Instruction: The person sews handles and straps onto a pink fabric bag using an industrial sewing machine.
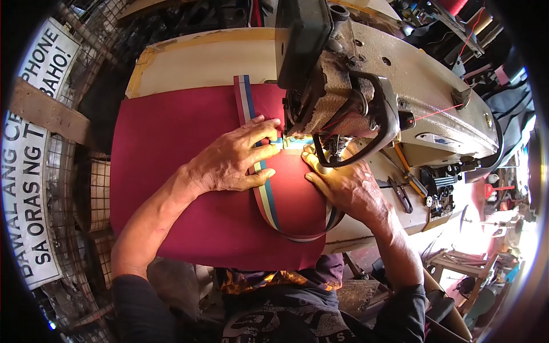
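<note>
A large maroon fabric panel (166, 143) lies under the head of a sewing machine (337, 86). A striped strap (243, 97) in red, pale and blue runs down the panel, loops below my hands and comes back up on the right. My left hand (231, 154) rests on the strap and panel, left of the needle area, its fingers spread and touching the cloth. My right hand (351, 186) presses on the panel right of the needle area, thumb and finger apart. The machine's black guard hides part of that hand.
On the machine bed at right lie snips (402, 195) and an orange-handled tool (410, 174). Red thread (437, 113) runs to the machine head. A wire mesh (100, 200) with white lettered signs (34, 200) stands at left. A cream board (211, 60) extends behind the panel.
</note>
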Tool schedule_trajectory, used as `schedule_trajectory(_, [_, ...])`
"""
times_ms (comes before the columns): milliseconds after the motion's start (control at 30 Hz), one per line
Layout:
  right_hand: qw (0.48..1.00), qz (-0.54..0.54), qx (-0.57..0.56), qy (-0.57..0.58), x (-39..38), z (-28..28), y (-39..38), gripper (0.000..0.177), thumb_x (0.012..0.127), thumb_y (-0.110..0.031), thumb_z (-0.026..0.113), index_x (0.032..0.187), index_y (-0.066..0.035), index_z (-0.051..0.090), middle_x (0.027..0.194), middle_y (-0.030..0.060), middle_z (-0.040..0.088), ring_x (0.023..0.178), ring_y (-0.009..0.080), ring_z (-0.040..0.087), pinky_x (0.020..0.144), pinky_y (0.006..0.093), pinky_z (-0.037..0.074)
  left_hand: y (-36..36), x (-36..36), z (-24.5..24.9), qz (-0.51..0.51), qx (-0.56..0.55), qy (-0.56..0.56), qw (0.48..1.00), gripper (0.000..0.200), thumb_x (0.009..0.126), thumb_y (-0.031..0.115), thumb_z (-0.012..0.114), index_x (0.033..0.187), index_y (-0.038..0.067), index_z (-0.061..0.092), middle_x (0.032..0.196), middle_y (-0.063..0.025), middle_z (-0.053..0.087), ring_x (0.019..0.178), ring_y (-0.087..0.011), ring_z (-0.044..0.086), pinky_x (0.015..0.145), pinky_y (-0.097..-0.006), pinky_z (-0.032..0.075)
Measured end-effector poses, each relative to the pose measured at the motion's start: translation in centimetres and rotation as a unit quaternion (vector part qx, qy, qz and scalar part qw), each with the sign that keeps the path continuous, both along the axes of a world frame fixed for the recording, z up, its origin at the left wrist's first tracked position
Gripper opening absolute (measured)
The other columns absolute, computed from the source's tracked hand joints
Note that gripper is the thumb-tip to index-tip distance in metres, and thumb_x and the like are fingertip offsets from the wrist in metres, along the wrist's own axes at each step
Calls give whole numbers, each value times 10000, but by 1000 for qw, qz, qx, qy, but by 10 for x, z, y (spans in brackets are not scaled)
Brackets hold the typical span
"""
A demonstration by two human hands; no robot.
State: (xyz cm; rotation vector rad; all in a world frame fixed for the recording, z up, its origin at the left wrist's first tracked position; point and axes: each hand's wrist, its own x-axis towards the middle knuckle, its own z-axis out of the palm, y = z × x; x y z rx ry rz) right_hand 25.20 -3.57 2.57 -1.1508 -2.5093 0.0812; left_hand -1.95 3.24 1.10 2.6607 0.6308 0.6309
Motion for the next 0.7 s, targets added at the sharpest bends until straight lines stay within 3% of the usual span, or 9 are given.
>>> schedule_trajectory(167, [999,6,-34,-20,12,15,-3,248,876,-184,679,1110,-104,687,1123,84,665,1127,297,611,1054,462,440,3,-1,0,-18,25,0,1000,365,817,176,781,1112,-4,666,1285,-200,578,1310,-370,552,1176,-496,426])
schedule_trajectory(300, [998,-40,-41,13,41,88,-31,301,879,-165,711,1158,-57,682,1237,109,661,1232,305,592,1046,459,462,13,-2,0,-8,-4,-15,1000,361,801,157,804,1100,7,667,1288,-199,576,1298,-371,563,1169,-496,438])
schedule_trajectory(367, [992,-116,-26,32,97,121,-52,311,928,-153,648,1221,-48,669,1260,103,665,1220,262,607,1032,419,470,20,-2,-5,-10,1,-25,1000,359,797,153,813,1094,14,668,1280,-194,580,1295,-369,566,1169,-494,440])
schedule_trajectory(467, [902,-394,141,104,204,172,-39,352,1079,-199,451,1336,-51,641,1287,98,671,1162,170,632,1043,312,452,19,-1,-4,-7,14,-21,1000,350,805,161,810,1090,17,666,1270,-184,581,1305,-360,560,1168,-490,444])
schedule_trajectory(533, [925,-338,162,53,284,190,7,336,1094,-205,478,1368,-90,634,1368,93,658,1265,175,603,1055,334,469,20,0,-3,-14,28,-20,999,346,805,158,808,1089,20,668,1256,-164,586,1326,-351,543,1166,-484,448])
schedule_trajectory(567, [917,-367,145,61,316,191,31,327,1080,-209,523,1353,-72,641,1352,98,666,1272,190,602,1069,337,459,20,0,-5,-12,29,-21,999,343,805,156,807,1088,20,668,1253,-160,587,1330,-350,539,1164,-483,450])
schedule_trajectory(633, [889,-443,117,-1,356,189,67,353,1051,-304,581,1291,-65,681,1266,100,708,1179,204,658,1036,333,475,20,0,-5,-13,26,-20,999,338,805,154,804,1085,19,669,1248,-154,596,1337,-352,534,1163,-484,449])
schedule_trajectory(700, [906,-416,71,-32,422,164,96,388,1040,-350,579,1262,-53,694,1257,140,705,1107,215,685,966,346,505,21,0,-2,-18,21,-17,999,335,806,155,802,1082,19,669,1243,-150,611,1340,-357,531,1166,-488,442])
